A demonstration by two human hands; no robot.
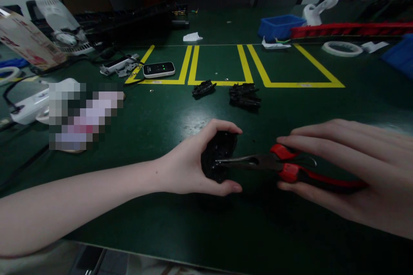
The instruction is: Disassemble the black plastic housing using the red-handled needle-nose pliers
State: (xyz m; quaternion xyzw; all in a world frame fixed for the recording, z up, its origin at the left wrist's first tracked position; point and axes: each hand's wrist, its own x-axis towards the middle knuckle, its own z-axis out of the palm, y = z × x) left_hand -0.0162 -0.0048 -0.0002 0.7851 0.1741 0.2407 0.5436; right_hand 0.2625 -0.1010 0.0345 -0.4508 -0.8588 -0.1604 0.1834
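Dim room, dark toward the back, behind a broad, dark green, faintly glossy tabletop (145,219) spreading under and around both hands. Gripping a hollow black plastic part (222,144) with the left hand (183,167), index finger curved over the far edge, thumb along the near edge. Impossible to tell whether resting on the tabletop or lifted just above. Grasping long-nose pliers with red handles and a steel nose (274,162) in the right hand (380,176), fingers along the far handle, thumb under the near one. Pointed from the right hand toward the left, with tips inside the hollow of the part; too dark there to make out any finer contact.

Beyond the left hand, a small ridged black plastic piece (204,89); beyond the left fingertips, a cluster of similar black plastic pieces (244,94). Farther out from both, straight yellow tape outlines (195,60) on the tabletop, with a white rounded device with a black face and green lights (159,70) over the leftmost. Beyond the left forearm, a flat pixelated object (90,120). Well beyond the right hand, a white tape ring (342,53), a long red plastic rack (351,30) and a blue plastic bin (280,27).
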